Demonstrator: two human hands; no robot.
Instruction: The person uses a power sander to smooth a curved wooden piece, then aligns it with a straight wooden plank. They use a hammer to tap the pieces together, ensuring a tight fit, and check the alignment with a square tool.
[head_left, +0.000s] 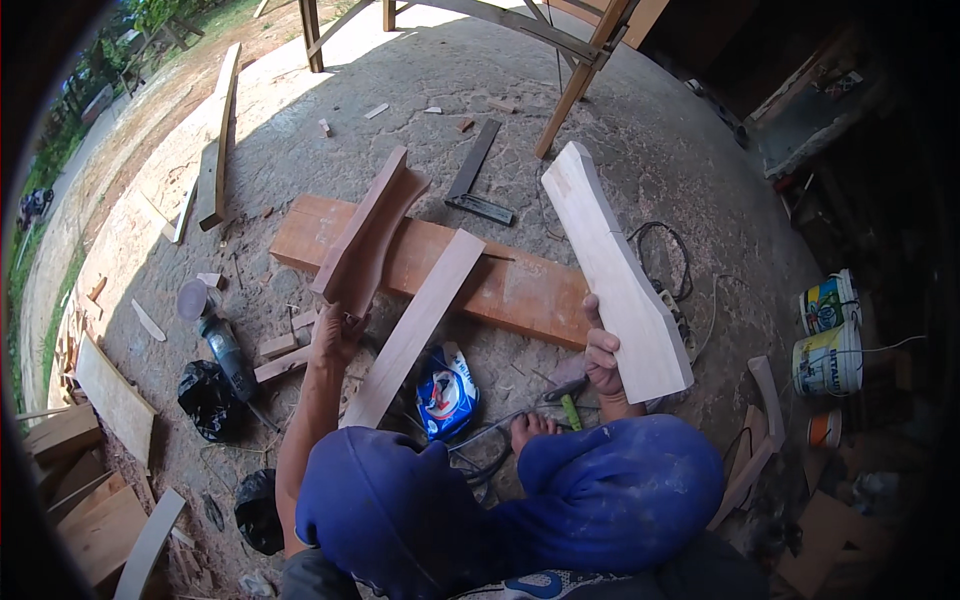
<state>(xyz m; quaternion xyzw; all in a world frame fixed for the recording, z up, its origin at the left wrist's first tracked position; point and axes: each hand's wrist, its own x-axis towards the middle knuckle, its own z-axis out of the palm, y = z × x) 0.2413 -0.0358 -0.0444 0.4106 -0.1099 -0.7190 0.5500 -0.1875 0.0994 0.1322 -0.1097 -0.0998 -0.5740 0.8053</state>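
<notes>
My left hand (338,335) grips the lower end of a reddish, curved wooden piece (360,240), which slants up and away over a thick wooden beam (520,290). On the right, my right hand (602,360) is wrapped round the edge of a pale, shaped wooden piece (620,285) with a wide near end and a narrower far end. Its palm is hidden behind the wood. Between my hands a flat, pale board (415,325) leans across the beam. Past the beam lies a dark try square (480,170) on the ground.
An angle grinder (228,355) and a black plastic bag (210,400) lie at left. A blue packet (443,395) and cables sit before my blue-covered knees. Paint buckets (828,355) stand at right, a wooden trestle (575,90) at the back. Wood offcuts (115,395) are piled left.
</notes>
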